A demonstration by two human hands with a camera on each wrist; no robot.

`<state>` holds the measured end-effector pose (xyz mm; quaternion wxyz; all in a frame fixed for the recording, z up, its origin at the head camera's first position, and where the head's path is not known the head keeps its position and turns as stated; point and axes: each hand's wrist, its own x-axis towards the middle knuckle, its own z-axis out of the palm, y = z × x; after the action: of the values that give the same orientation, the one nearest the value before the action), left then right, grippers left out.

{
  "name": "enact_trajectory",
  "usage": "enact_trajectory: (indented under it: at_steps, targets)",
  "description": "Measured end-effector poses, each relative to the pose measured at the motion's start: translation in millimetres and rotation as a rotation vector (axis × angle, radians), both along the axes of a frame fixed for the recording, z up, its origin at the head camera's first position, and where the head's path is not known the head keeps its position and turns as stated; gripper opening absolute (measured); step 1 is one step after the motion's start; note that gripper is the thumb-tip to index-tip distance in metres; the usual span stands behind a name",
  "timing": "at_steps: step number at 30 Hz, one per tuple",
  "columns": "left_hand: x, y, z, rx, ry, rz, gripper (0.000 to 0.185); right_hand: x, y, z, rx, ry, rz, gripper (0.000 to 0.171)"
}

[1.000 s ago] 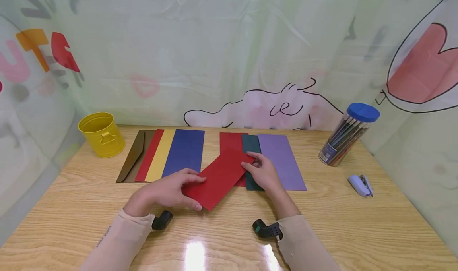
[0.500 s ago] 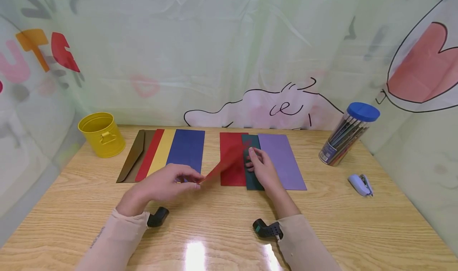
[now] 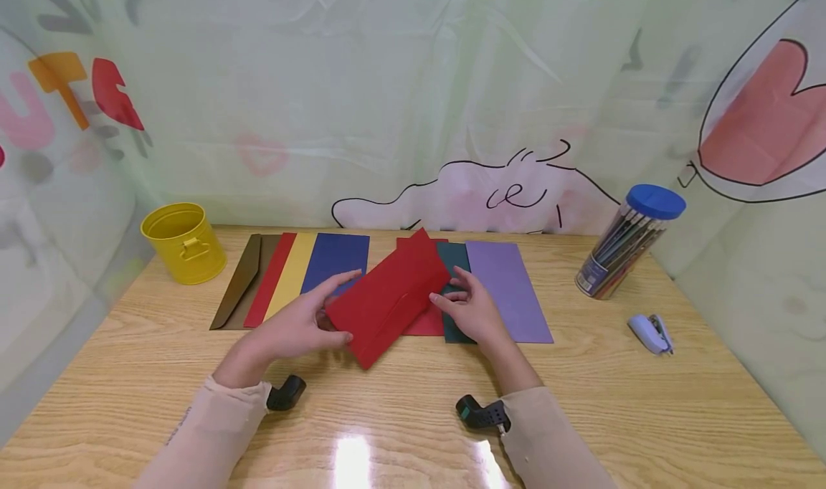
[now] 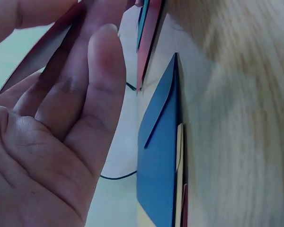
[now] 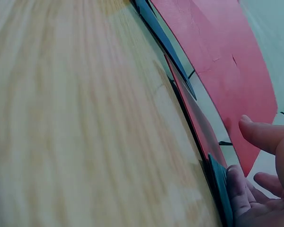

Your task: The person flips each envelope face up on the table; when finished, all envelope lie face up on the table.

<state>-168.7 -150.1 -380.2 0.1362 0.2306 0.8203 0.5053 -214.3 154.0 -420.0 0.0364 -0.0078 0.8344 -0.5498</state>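
A red envelope (image 3: 390, 295) is held tilted above the wooden table (image 3: 581, 403), its seamed face toward me. My left hand (image 3: 293, 328) grips its lower left end, thumb in front and fingers behind; the left wrist view shows those fingers (image 4: 85, 94) against the red envelope (image 4: 42, 47). My right hand (image 3: 474, 313) lies with relaxed fingers on a dark green envelope (image 3: 454, 259), its index fingertip at the red envelope's right edge. The right wrist view shows that right hand (image 5: 265, 198) just below the raised red envelope (image 5: 217, 52).
Flat on the table lie brown (image 3: 241, 281), red (image 3: 271, 281), yellow (image 3: 290, 281) and blue (image 3: 335, 259) envelopes at left, another red one (image 3: 429, 322) and a purple one (image 3: 506, 288) at right. A yellow tin (image 3: 183, 241), a pencil jar (image 3: 629, 241) and a stapler (image 3: 650, 333) stand around.
The red envelope was turned over: it lay flat, stood edge-on half a second ago, and now shows its other face. My right hand released its corner and now touches its edge.
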Motion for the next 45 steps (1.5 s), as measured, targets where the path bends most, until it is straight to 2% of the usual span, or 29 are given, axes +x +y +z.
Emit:
enact_trajectory:
  at_steps: [3, 6, 8, 15, 22, 32, 36, 45]
  targets:
    - [-0.8, 0, -3.4, 0.014, 0.022, -0.052, 0.088, 0.0, 0, -0.6, -0.013, 0.006, -0.002, 0.081]
    - [-0.9, 2, -6.6, 0.033, -0.024, -0.108, 0.081, 0.1, 0, -1.3, -0.02, 0.013, 0.0, 0.078]
    - [-0.5, 3, -8.6, 0.021, -0.056, -0.123, 0.079, 0.2, 0, -1.6, -0.025, 0.013, 0.003, 0.075]
    - [2.0, 9, -13.4, -0.144, -0.054, -0.032, 0.078, 0.3, 1, -1.7, -0.053, 0.004, 0.003, 0.072]
    - [3.3, 15, -17.5, -0.147, -0.106, 0.017, 0.08, 1.9, 0, -1.6, -0.038, 0.009, -0.013, 0.073]
    - [0.4, 17, -23.4, -0.155, -0.062, 0.046, 0.083, 1.8, 1, -1.4, -0.041, 0.02, -0.002, 0.077]
    - [-0.9, 17, -24.6, -0.164, -0.039, 0.105, 0.086, 2.1, 1, -0.8, -0.053, 0.019, 0.021, 0.077]
    - [-4.6, 11, -19.9, -0.254, 0.013, 0.331, 0.084, 2.5, 0, 0.0, -0.037, 0.022, 0.03, 0.075]
